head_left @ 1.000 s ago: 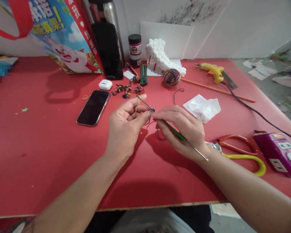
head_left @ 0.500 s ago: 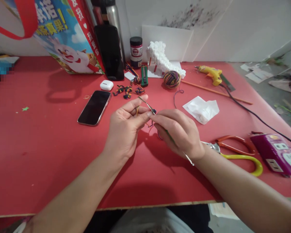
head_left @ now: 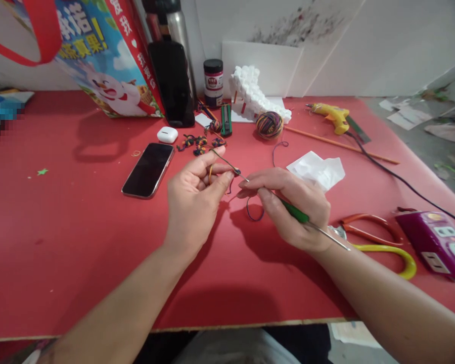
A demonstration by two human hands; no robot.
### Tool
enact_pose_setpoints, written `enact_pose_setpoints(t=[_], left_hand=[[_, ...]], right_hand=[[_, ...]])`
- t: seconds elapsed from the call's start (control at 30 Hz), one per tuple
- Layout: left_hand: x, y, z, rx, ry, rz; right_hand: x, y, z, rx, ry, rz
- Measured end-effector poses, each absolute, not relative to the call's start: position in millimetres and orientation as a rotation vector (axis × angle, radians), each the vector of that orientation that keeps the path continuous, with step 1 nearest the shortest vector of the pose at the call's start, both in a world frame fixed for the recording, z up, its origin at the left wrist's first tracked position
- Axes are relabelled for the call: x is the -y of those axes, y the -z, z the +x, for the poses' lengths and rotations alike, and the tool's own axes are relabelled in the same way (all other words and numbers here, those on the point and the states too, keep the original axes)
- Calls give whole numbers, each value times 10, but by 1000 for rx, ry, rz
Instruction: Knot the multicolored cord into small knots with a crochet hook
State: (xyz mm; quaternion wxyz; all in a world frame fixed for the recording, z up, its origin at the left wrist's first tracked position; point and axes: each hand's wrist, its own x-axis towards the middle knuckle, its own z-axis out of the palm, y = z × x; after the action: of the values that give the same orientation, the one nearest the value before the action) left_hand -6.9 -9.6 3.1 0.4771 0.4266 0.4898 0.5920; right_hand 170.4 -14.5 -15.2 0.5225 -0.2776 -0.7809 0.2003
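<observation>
Between the thumb and fingers of my left hand a small dark piece of crochet is pinched, and yarn runs over the raised forefinger. My right hand grips a crochet hook by its green handle, with the metal tail sticking out past the wrist. The hook's thin tip reaches the crochet piece at my left fingertips. A loop of dark yarn hangs below, between the hands. Behind them lie a multicoloured yarn ball and several small crocheted pieces.
A phone and a white earbud case lie to the left. On the right are a crumpled tissue, pliers, a purple power socket and a yellow glue gun. A bag and an upright phone stand behind.
My right hand has drawn back to the right, turning so the green handle and more of the hook show. The left hand has shifted slightly left, still pinching the crochet piece.
</observation>
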Motion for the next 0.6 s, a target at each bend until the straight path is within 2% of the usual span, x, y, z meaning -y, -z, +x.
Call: enact_pose_setpoints(t=[0.6], left_hand=[[120, -85, -49, -1160, -1434, 970]], right_hand=[[160, 140, 1693, 1828, -550, -710]])
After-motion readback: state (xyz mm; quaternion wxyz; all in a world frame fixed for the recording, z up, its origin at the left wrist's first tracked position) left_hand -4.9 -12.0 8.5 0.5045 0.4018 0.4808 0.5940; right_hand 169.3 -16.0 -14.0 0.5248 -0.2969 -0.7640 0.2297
